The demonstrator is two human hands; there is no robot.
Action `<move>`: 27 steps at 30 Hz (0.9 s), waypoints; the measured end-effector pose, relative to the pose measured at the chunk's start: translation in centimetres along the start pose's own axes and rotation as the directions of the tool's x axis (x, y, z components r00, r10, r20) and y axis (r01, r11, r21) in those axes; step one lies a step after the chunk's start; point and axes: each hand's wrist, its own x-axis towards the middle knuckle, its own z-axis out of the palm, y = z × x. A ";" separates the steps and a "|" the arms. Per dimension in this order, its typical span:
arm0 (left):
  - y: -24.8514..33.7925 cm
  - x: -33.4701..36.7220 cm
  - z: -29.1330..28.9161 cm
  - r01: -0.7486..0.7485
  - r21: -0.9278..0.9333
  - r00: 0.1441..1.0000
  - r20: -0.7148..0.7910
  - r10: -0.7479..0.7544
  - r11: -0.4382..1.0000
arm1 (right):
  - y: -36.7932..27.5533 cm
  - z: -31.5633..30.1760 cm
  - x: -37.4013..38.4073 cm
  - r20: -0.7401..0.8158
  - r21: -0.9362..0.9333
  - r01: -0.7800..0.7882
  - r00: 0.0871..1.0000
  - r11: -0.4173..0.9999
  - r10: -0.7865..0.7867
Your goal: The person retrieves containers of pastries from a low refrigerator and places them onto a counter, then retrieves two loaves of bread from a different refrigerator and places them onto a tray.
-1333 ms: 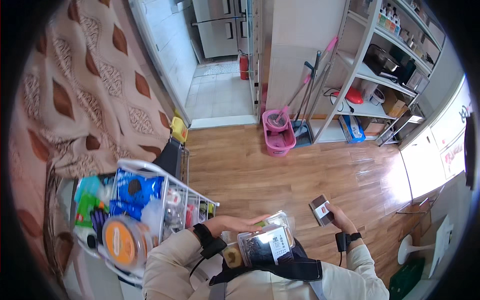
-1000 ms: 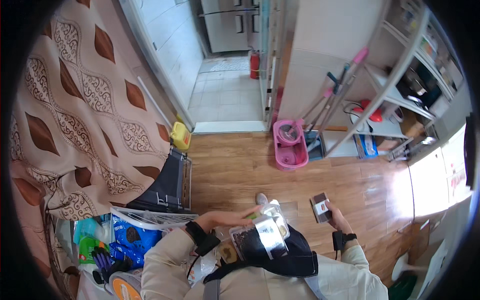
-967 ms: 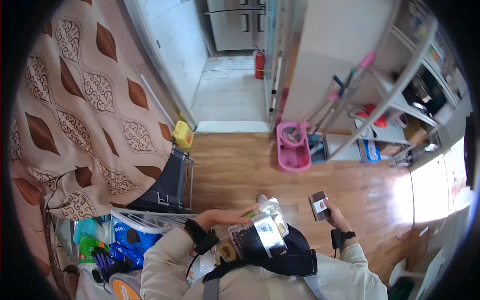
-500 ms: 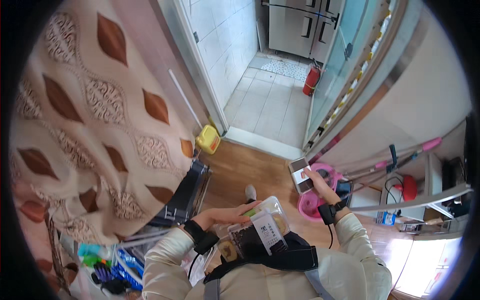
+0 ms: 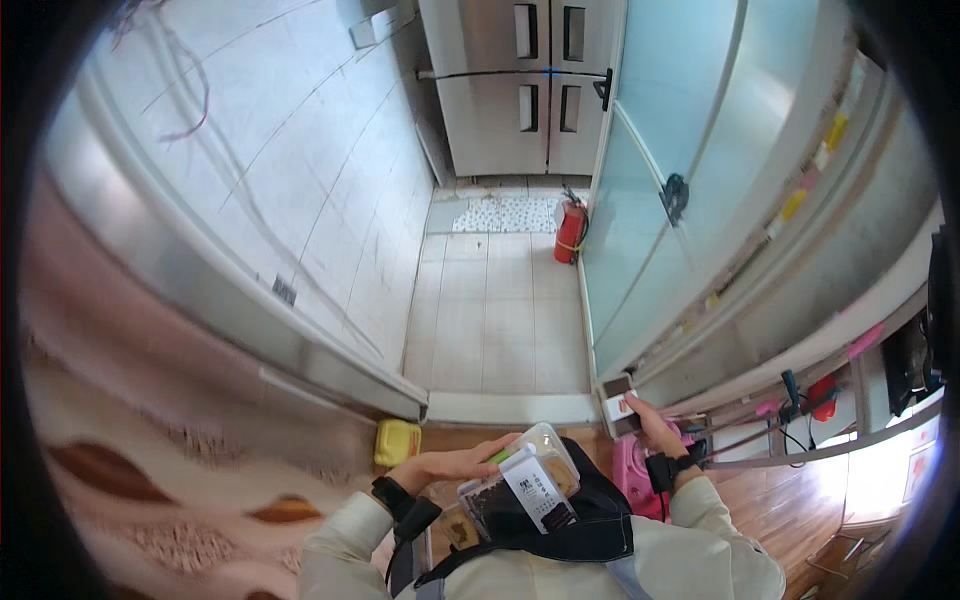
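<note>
Clear food packs (image 5: 484, 499) at 6 o'clock, bunched against the dark apron (image 5: 596, 508); left hand (image 5: 455, 464) lies over their 10 o'clock edge, fingers nearly straight and holding them, presumably pinning the load to the body so that one hand suffices. Right hand (image 5: 652, 428) at 4 o'clock, fingers closed on a flat brown box (image 5: 616, 408), held out, likely to keep it separate; white threshold (image 5: 510, 407) beyond, yellow jug (image 5: 398, 442) at 7 o'clock, pink bucket (image 5: 632, 482) at 5

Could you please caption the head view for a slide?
Left hand holding clear plastic packs, right hand a flat brown pack, before a white doorsill.
</note>
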 end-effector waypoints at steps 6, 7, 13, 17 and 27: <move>0.2 0.8 -16.0 -0.039 0.014 0.996 -0.079 0.040 0.999 | -3.5 0.5 13.6 -0.191 0.024 -0.097 0.976 0.995 0.100; 0.5 0.9 -18.0 0.057 0.014 0.992 -0.110 -0.055 0.998 | -4.6 0.9 16.3 -0.098 0.076 -0.089 0.990 0.993 0.096; 3.7 2.7 -30.1 0.040 -0.091 0.985 -0.161 -0.054 0.995 | -13.9 7.7 32.5 0.010 -0.122 -0.083 0.996 0.989 0.085; 6.4 5.6 -39.9 0.075 -0.048 0.987 -0.141 -0.082 0.996 | -19.1 12.8 41.2 0.034 -0.328 -0.065 0.996 0.942 0.081; 15.8 17.3 -69.4 0.120 0.111 0.965 0.222 -0.142 0.987 | -25.8 10.5 60.2 -0.198 0.019 0.018 0.980 1.000 -0.014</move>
